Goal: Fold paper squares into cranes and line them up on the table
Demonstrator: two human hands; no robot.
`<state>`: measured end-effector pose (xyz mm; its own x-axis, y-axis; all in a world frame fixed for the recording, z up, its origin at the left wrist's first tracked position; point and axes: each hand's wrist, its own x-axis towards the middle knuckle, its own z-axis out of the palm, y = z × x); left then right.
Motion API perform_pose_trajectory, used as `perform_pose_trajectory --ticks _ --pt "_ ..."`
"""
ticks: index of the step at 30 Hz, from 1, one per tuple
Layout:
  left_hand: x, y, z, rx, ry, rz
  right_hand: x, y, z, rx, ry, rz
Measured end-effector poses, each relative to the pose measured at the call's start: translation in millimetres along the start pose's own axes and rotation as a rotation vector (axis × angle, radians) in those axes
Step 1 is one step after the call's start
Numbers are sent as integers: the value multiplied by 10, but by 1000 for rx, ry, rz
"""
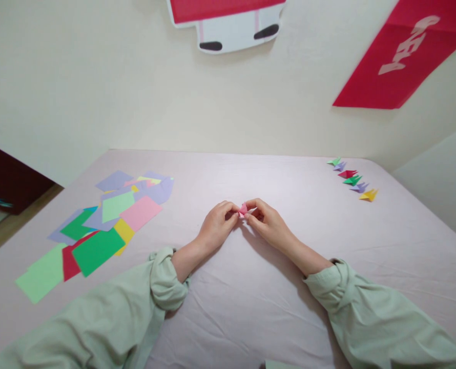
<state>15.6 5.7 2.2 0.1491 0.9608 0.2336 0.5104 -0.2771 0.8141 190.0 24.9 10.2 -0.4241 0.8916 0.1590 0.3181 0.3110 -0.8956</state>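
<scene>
A small pink folded paper piece [243, 210] is pinched between both hands, a little above the middle of the cloth-covered surface. My left hand [219, 223] grips its left side between thumb and forefinger. On its right side, my right hand [268, 223] closes thumb and fingers on the paper. Fingertips hide part of the folds, so its exact shape is hard to make out. Toward the far right stand several small folded paper figures in a slanting row, among them a yellow one [368, 195], a red one [347, 174] and a dark green one [352, 180].
Loose coloured paper sheets overlap on the left, including a green sheet [98, 251], a pink sheet [141, 213] and a light green sheet [43, 271]. A pale cloth [228, 318] with wrinkles covers the surface. A wall [228, 107] rises behind its far edge.
</scene>
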Motion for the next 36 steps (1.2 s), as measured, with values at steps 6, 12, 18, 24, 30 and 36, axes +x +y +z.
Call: perform_pose_trajectory --ticks 6,12,18,24,30,36 --pt "6 -8 6 -22 28 -24 -5 2 5 -12 -3 -15" --pt "-7 3 8 -34 17 -19 -1 14 3 -79 45 8" --pt "-17 32 26 -210 1 -65 -1 27 5 -56 19 14" --pt "-26 27 31 -242 -15 -83 -25 12 40 -55 60 0" --pt "-3 41 -2 -133 9 -13 -41 -25 27 -145 184 -227" --pt "19 18 -19 -195 47 -83 -49 1 10 -192 47 -244"
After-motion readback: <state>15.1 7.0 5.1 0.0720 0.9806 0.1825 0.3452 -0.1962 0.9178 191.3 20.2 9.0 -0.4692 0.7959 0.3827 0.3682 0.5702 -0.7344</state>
